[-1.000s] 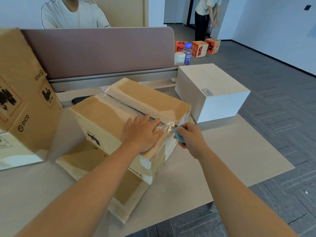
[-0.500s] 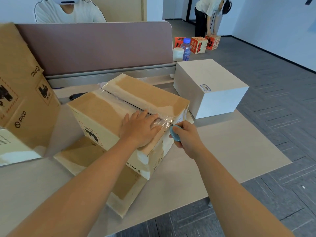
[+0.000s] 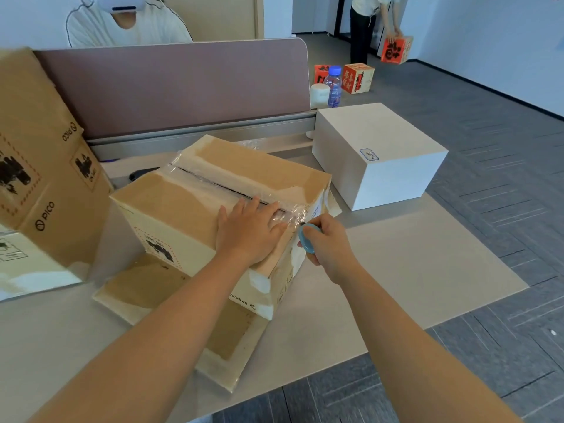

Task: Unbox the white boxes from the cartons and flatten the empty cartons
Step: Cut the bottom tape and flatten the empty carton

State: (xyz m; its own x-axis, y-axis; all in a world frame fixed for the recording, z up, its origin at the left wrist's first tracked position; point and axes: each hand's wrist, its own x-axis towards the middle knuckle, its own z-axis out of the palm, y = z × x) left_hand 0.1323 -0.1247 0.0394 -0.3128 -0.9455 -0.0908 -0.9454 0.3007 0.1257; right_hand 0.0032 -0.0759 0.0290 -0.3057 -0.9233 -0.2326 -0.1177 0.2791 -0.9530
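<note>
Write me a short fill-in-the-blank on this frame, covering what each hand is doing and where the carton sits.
The left hand presses flat on the taped ____.
The right hand grips a small ____ cutter.
The carton lies on a ____ carton.
A ____ box stands unpacked on the table.

Missing words: carton; blue; flattened; white

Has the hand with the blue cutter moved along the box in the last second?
No. The right hand grips the blue cutter at the same near corner of the taped carton, beside the left hand; only the camera shifted.
</note>
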